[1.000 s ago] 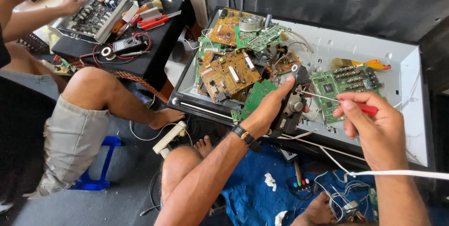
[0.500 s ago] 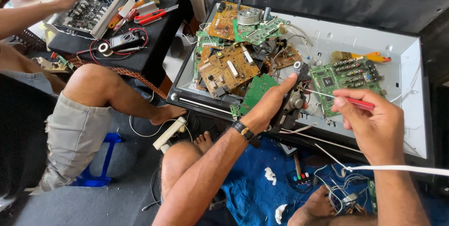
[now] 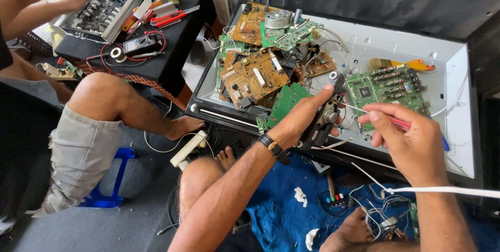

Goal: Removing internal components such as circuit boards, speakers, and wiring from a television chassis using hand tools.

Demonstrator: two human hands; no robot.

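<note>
Black motor part (image 3: 325,119) gripped by left hand (image 3: 304,116) at white tray's (image 3: 458,127) near edge, right hand (image 3: 411,137) fingers pinching one red-handled screwdriver (image 3: 388,119), two brown circuit boards (image 3: 252,77), one separate green board (image 3: 385,88) mid-tray.

Matt black plastic on the small component (image 3: 324,121) gripped in the left hand (image 3: 304,116), with a dull metal cylinder set into it; thin bright metal shaft and glossy red plastic handle on the screwdriver (image 3: 388,119) pinched in the right hand (image 3: 411,142). Smooth white painted sheet metal for the open tray-like panel (image 3: 458,90), piled with green (image 3: 385,88) and tan (image 3: 252,77) laminate circuit boards, semi-gloss and studded with shiny solder and metal parts. Soft, rumpled blue cloth (image 3: 284,215) on the floor below, a black strap with a metal buckle on the left wrist (image 3: 273,146).
</note>
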